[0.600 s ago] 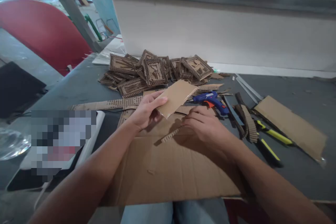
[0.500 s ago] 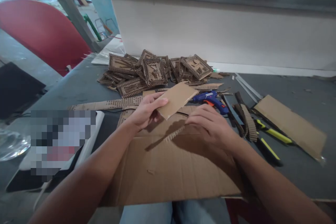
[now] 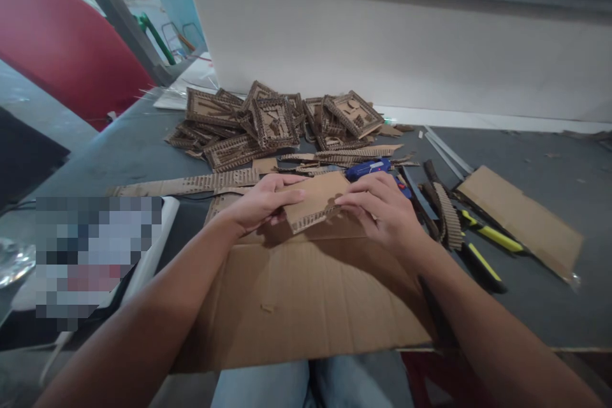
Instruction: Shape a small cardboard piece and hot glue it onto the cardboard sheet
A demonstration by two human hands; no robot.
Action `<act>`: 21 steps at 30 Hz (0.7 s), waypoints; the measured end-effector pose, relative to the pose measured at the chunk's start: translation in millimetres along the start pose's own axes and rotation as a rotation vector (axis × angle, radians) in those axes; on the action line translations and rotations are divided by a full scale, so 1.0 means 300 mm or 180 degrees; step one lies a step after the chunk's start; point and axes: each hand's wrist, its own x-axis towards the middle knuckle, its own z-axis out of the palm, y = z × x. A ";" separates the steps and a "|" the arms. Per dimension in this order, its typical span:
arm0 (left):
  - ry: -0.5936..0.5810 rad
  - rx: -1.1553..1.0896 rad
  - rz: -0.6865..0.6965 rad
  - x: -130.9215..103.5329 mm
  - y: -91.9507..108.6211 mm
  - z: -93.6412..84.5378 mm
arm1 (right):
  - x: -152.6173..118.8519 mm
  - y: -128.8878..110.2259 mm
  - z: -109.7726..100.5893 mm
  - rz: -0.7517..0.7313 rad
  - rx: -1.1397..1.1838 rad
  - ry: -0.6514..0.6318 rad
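My left hand (image 3: 262, 204) is closed on the left side of a small rectangular cardboard piece (image 3: 318, 194), thumb on top and fingers beneath. Along the near edge of that piece lies a short corrugated cardboard strip (image 3: 310, 219), its ridges showing. My right hand (image 3: 382, 209) pinches the strip's right end, against the near right edge of the piece. Both hands are above a large cardboard sheet (image 3: 325, 306) on the table. Just beyond the right hand lies a blue glue gun (image 3: 367, 168), partly hidden by it.
Decorated cardboard frames (image 3: 275, 124) are heaped at the back. Corrugated strips (image 3: 186, 183) lie at the left and centre. To the right are a yellow-and-black cutter (image 3: 497, 236), a curved corrugated strip (image 3: 448, 217) and a flat cardboard piece (image 3: 526, 223). A blurred-out device (image 3: 155, 248) stands left.
My right hand has brought the corrugated strip up from below, and it now lies against the near edge of the cardboard piece. The left hand still holds the piece, now lower and flatter.
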 end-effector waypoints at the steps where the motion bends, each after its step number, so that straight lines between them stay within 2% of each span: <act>1: 0.0018 0.0007 0.0000 0.000 -0.001 0.000 | -0.001 -0.001 0.001 -0.0021 0.0016 -0.0014; 21: 0.0091 -0.0077 -0.0045 -0.004 -0.001 -0.010 | -0.009 -0.006 0.010 -0.0065 0.0174 -0.0184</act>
